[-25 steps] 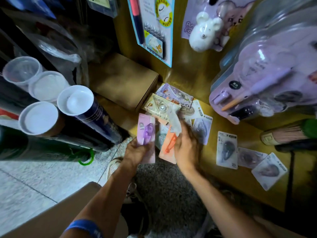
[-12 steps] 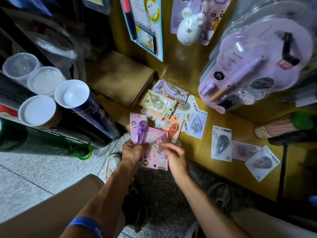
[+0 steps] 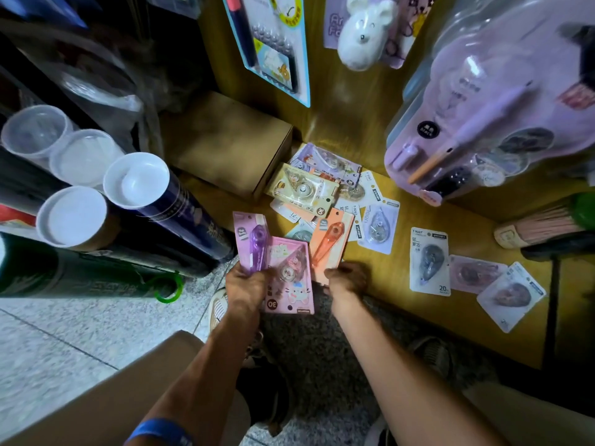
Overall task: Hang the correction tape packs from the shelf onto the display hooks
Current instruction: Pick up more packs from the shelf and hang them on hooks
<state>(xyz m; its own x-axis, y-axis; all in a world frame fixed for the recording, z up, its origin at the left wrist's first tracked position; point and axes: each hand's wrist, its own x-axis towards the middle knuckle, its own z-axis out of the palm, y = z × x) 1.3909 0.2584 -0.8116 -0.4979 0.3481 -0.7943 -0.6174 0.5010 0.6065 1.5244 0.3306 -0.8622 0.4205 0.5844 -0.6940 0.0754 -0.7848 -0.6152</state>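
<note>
Since half a second ago, the right hand [image 3: 346, 278] has slid off the pink pack [image 3: 291, 278] and now sits at the bottom edge of the orange pack [image 3: 330, 244]; the purple pack [image 3: 252, 243] and pink pack have stayed in the left hand.

From my remote seat, far left I see capped tubes [image 3: 135, 183] leaning out of a rack, with a brown cardboard box [image 3: 225, 144] just past them on the wooden shelf [image 3: 402, 304].

My left hand [image 3: 246, 286] grips two packs fanned together: the purple one on the left, the pink one overlapping it on the right, thumb curled over their lower corners. Both are held at the shelf's front edge.

Next comes the orange pack, lying on the shelf. My right hand's fingers are curled at its lower end, but I cannot tell whether they pinch it or only touch it.

Behind it a loose pile of packs [image 3: 318, 185] lies against the back panel, topped by a yellow one. Further right, three more packs [image 3: 429, 262] lie flat, near each other, the two on the right overlapping. Above them hangs a large lilac blister pack [image 3: 502, 101].
</note>
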